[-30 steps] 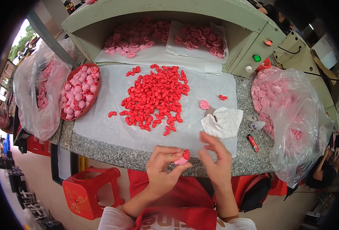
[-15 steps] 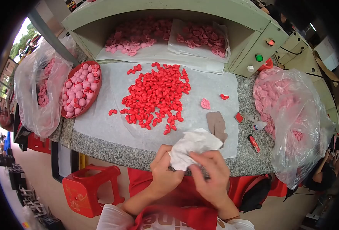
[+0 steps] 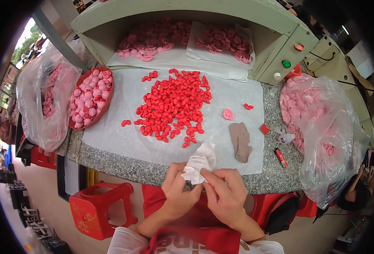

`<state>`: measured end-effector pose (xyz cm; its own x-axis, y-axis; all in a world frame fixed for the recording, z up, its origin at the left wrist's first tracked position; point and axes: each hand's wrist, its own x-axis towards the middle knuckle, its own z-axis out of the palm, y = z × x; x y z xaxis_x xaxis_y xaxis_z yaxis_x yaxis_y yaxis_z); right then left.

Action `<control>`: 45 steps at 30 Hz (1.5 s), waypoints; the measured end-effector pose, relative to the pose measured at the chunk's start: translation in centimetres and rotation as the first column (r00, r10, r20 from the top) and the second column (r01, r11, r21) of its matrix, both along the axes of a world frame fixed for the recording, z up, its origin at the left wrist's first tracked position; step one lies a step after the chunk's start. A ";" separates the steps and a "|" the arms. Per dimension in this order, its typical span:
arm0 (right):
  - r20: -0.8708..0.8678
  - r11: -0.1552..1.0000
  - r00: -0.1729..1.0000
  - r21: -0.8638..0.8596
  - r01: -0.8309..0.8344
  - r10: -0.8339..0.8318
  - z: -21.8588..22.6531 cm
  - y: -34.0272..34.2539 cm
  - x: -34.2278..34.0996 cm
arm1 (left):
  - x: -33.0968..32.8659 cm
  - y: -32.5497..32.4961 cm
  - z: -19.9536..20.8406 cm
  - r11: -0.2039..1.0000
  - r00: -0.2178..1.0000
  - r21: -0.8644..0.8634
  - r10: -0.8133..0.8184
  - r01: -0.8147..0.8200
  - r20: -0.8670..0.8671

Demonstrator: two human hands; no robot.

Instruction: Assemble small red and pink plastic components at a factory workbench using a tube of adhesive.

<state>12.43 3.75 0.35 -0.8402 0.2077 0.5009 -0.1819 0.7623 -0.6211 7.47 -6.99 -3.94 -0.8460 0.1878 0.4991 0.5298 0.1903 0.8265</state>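
Observation:
A crumpled white tissue point(image 3: 201, 161) is held up over the front edge of the counter. My left hand point(image 3: 179, 188) is closed on its left side, thumb and fingers gripping it. My right hand point(image 3: 226, 194) pinches its lower right part between thumb and fingertips. Beyond the hands, a large heap of small red bean-shaped pieces point(image 3: 172, 103) lies on white sheet paper point(image 3: 111, 135). To the right of the heap are a pink shell-like piece point(image 3: 228, 114) and a flat grey-brown scrap point(image 3: 240, 142). One red piece point(image 3: 248, 106) lies apart near them.
A red basket point(image 3: 106, 95) of pink balls stands left, beside a clear plastic bag point(image 3: 34, 122). Another bag point(image 3: 322, 169) of pink pieces sits right, near a red marker-like tube point(image 3: 281, 158) and a small bottle point(image 3: 286, 138). A pale green cabinet point(image 3: 174, 10) holds pink pieces behind.
The tissue has been gathered into a narrower, more upright bunch. My right hand has moved slightly left, closer to my left hand, uncovering more of the grey-brown scrap.

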 end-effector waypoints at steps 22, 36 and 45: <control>0.079 0.907 0.932 0.272 0.321 -0.354 -6.5 11.6 -2.2 | -0.1 0.9 0.9 0.958 0.972 0.230 -0.203 0.172 0.117; 0.066 0.847 0.864 0.246 0.471 -0.499 -4.2 13.3 -3.6 | 0.0 0.2 0.3 0.882 0.900 0.426 -0.340 0.204 0.273; 0.300 0.747 0.686 0.329 0.578 -0.663 -4.9 17.8 -5.4 | 0.6 1.1 0.0 0.857 0.868 0.447 -0.408 0.257 0.282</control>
